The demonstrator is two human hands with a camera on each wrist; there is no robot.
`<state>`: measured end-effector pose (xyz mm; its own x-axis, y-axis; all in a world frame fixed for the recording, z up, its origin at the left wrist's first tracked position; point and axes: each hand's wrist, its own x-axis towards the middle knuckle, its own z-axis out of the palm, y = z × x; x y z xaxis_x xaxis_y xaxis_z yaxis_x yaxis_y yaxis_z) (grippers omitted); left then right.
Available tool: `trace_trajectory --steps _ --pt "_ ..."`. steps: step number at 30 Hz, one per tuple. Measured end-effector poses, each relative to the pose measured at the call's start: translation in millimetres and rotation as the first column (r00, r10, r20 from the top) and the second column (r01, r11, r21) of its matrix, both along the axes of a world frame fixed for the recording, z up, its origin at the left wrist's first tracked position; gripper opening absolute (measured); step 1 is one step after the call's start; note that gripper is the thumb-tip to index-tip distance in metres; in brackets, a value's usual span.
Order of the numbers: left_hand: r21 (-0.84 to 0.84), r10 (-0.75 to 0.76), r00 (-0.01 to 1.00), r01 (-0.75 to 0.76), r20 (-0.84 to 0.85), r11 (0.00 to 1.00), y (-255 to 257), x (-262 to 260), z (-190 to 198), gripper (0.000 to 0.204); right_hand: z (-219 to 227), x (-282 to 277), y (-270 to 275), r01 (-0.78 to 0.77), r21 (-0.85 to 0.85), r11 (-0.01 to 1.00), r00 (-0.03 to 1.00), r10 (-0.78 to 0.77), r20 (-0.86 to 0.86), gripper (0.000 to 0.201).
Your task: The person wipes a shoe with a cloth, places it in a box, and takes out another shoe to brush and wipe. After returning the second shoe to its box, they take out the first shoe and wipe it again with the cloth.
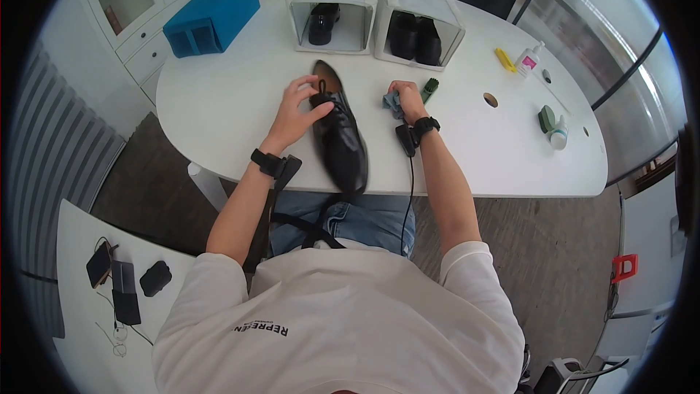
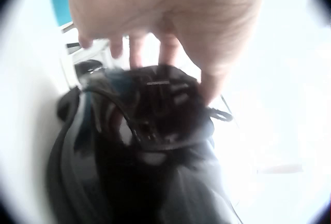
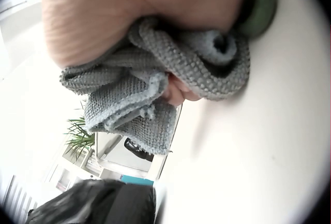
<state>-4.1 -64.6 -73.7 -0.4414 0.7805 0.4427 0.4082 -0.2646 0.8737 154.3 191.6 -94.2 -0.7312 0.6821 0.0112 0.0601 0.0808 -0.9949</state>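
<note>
A glossy black lace-up shoe (image 1: 341,147) lies on the white table, toe toward the person. The left hand (image 1: 293,115) pinches it around the lace area, thumb on one side and fingers on the other; in the left wrist view, the hand (image 2: 165,17) is over the shoe (image 2: 150,167). To the right, the right hand (image 1: 408,100) grips a crumpled grey-blue cloth (image 1: 393,104) at the tabletop. The cloth (image 3: 129,89) bunches out from under the right hand (image 3: 139,11) in the right wrist view. A green brush (image 1: 430,89) is beside that hand.
Two white boxes stand at the back, one (image 1: 332,49) with a black shoe, another (image 1: 452,36) with black shoes. A blue box (image 1: 226,14) is back left. Toward the right are a pump bottle (image 1: 528,60), a yellow item (image 1: 504,60), a green sponge (image 1: 546,119) and a small bottle (image 1: 558,136).
</note>
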Motion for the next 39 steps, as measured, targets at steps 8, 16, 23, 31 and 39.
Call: trace_trajectory --steps 8,16,23,31,39 --pt "-0.065 0.408 0.636 -0.586 -0.655 0.808 -36.4 14.2 49.2 0.038 -11.5 -0.6 5.2 0.017 0.034 0.999 0.995 -0.013 -0.102 0.021" --pt "-0.428 -0.208 0.573 -0.28 -0.793 0.859 -55.9 -40.4 65.4 0.036 -17.5 -3.6 12.9 0.039 0.091 0.995 0.995 -0.031 -0.092 0.023" --pt "-0.733 -0.386 0.678 -0.34 -0.625 0.589 -45.3 -22.0 93.7 0.048 -3.4 1.7 1.5 0.031 0.032 0.999 0.997 -0.028 -0.072 0.022" --pt "-0.46 -0.002 0.631 -0.563 -0.775 0.687 -46.5 -40.6 77.5 0.058 -8.9 1.7 2.9 0.025 -0.018 1.0 0.992 -0.027 -0.124 0.023" --pt "-0.354 0.193 0.662 -0.597 -0.724 0.72 -40.0 -41.5 80.8 0.062 -9.9 2.0 5.7 0.007 0.05 0.999 0.997 -0.004 -0.078 0.023"
